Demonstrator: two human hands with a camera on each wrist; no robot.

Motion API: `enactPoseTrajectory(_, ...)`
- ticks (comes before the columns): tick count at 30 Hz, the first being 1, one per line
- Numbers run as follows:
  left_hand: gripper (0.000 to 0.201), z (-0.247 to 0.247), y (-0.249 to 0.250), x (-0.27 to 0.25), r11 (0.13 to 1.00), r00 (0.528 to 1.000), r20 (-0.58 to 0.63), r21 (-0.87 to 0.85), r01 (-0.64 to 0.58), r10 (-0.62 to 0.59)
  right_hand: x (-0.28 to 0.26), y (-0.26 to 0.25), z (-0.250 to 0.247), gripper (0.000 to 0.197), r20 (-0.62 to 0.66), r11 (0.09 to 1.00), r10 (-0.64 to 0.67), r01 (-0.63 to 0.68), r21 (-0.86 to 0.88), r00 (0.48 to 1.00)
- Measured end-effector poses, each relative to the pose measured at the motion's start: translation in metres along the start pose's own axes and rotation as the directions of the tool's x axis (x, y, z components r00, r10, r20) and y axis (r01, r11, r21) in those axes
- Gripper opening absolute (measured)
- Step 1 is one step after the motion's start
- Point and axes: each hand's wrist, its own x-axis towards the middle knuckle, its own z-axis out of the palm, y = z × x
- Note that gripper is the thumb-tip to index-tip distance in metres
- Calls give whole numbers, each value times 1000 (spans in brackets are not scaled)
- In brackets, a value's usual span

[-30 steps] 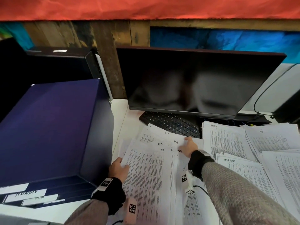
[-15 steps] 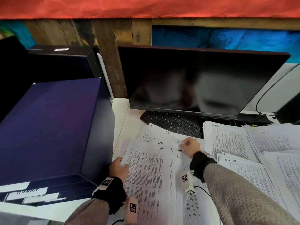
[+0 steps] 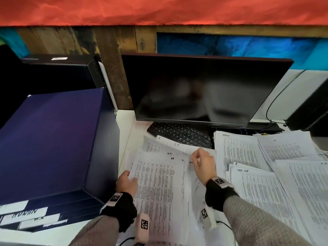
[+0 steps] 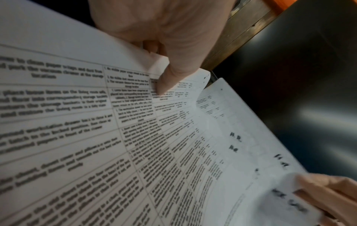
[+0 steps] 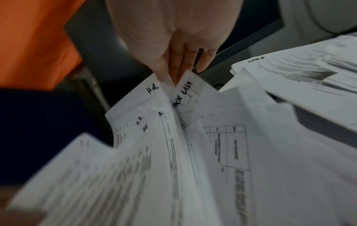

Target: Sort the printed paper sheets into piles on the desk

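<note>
Printed sheets [image 3: 165,185] covered in dense tables lie fanned in a loose stack on the white counter [image 3: 126,132], in front of the black keyboard [image 3: 181,134] and the dark monitor [image 3: 204,89]. Several of them carry handwritten "H.R." marks near their top edges, and one sheet at the right hand reads something like "Task List" in the right wrist view.

The left hand [image 3: 126,182] holds the left edge of the stack: in the left wrist view its thumb [image 4: 170,79] presses down on the printed face while the other fingers curl beneath, so this grip is closed on the sheets. The right hand [image 3: 204,163] is at the top right corner of the same stack, its fingertips [image 5: 174,68] pressed together and pinching the corners of a few sheets, which lift and bend between the two hands.

Just left of the stack stands a dark blue box [image 3: 53,144] with white labels on its near face. To the right, other piles of printed paper [image 3: 269,171] overlap one another on the counter, with handwritten headings near their top edges, one reading "IT". A black cable [image 3: 271,105] runs down behind the monitor at the right.
</note>
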Motion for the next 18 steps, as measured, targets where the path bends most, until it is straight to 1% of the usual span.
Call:
enactPoseTrajectory(1,20,0,1,-1,1000,1000,1,7,-3,3,3,-2,-7,12,-11,993,41,-39,109,999)
enactPoseTrajectory(2,20,0,3,-2,1000,1000,2,9,-2,2,6,-5,-14,13,4,989,36,-36,143,999)
enactPoseTrajectory(3,20,0,4,-3,1000,1000,3,8,-8,8,7,-8,-21,14,50,993,-1,-5,121,999)
enactPoseTrajectory(5,21,0,6,-6,1000,1000,8,1,-12,12,9,-12,-34,17,154,998,-62,63,-3,986)
enactPoseTrajectory(6,22,0,7,-7,1000,1000,15,-5,-12,12,10,-14,-40,18,172,995,-73,83,-57,982)
enactPoseTrajectory(8,21,-1,8,-9,1000,999,28,-22,-16,17,14,-18,-54,18,122,990,-94,106,-94,988)
enactPoseTrajectory(10,23,-2,9,-11,999,999,35,-43,-14,15,16,-25,-69,15,11,990,-122,122,-69,992)
enactPoseTrajectory(11,28,-2,9,-11,998,999,28,-60,-13,15,17,-30,-76,14,-72,991,-132,130,-24,989)
enactPoseTrajectory(12,36,-2,9,-12,997,1000,18,-77,-13,15,18,-36,-84,12,-176,990,-130,139,38,976)
enactPoseTrajectory(13,44,-2,9,-12,994,1000,4,-106,-23,23,18,-44,-94,10,-299,981,-113,154,117,947)
enactPoseTrajectory(15,65,-1,9,-15,984,998,-11,-163,-66,65,22,-58,-116,8,-529,944,-19,190,270,849)
enactPoseTrajectory(17,84,-3,9,-19,982,992,-19,-143,-126,124,31,-66,-139,9,-662,899,89,226,375,744)
enactPoseTrajectory(18,87,-4,11,-23,983,988,-19,-101,-156,155,36,-68,-149,9,-697,874,136,245,419,704)
